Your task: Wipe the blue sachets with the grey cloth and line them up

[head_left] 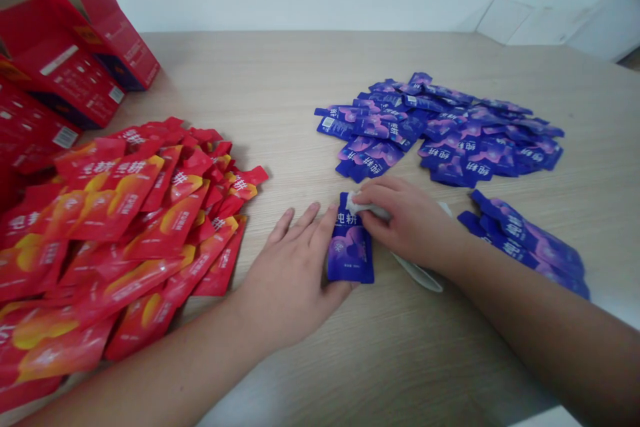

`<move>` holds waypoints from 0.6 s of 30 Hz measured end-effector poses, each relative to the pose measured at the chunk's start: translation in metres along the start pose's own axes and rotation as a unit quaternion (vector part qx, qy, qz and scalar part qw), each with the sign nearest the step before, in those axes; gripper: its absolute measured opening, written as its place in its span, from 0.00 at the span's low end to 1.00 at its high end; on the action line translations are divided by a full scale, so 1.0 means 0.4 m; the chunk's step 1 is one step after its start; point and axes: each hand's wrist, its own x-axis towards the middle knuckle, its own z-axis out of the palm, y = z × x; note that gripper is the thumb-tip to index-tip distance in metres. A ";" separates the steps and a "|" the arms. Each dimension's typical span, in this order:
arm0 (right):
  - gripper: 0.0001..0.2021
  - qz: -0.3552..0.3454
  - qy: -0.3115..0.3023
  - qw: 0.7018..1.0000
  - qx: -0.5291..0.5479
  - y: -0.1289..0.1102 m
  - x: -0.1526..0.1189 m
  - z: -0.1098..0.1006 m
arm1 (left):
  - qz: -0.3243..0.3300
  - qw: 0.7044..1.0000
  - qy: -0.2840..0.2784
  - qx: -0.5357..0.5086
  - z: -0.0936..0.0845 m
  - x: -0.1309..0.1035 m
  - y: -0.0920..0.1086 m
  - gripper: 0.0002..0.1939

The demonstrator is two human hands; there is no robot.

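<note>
A single purple pouch (351, 257) with white characters lies flat on the table between my hands. My left hand (297, 267) rests beside it with fingers stretched out, its thumb and index finger along the pouch's left and lower edges. My right hand (410, 217) is closed on a crumpled white tissue (354, 204), pressing it against the top of the pouch. A loose white part, seemingly of the tissue or another thin sheet (420, 273), shows beneath my right hand; where it joins is hidden.
Red pouches (125, 213) heap on the left, before open red boxes (75, 73). A pile of purple pouches (450, 130) lies further back, and a smaller group of purple pouches (530, 240) sits beyond my right forearm. The wooden table (260, 93) meets a white wall.
</note>
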 end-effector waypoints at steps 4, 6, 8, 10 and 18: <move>0.10 -0.048 -0.113 0.979 0.161 -0.045 -0.019 -0.027 | -0.002 1.000 -0.015 -0.010 -0.004 -0.001 0.000 0.47; 0.11 -0.040 -0.182 0.957 0.221 -0.058 -0.025 -0.034 | 0.002 1.000 -0.016 -0.016 -0.004 -0.003 0.000 0.47; 0.12 -0.031 -0.211 0.947 0.240 -0.062 -0.027 -0.036 | 0.004 1.000 -0.013 -0.018 -0.004 -0.004 0.001 0.46; 0.11 -0.022 -0.210 0.953 0.218 -0.060 -0.023 -0.033 | -0.001 1.000 -0.011 -0.018 -0.003 -0.005 0.003 0.45; 0.11 -0.032 -0.155 0.985 0.064 -0.039 0.014 -0.010 | -0.004 1.000 -0.007 -0.005 0.001 -0.004 0.004 0.46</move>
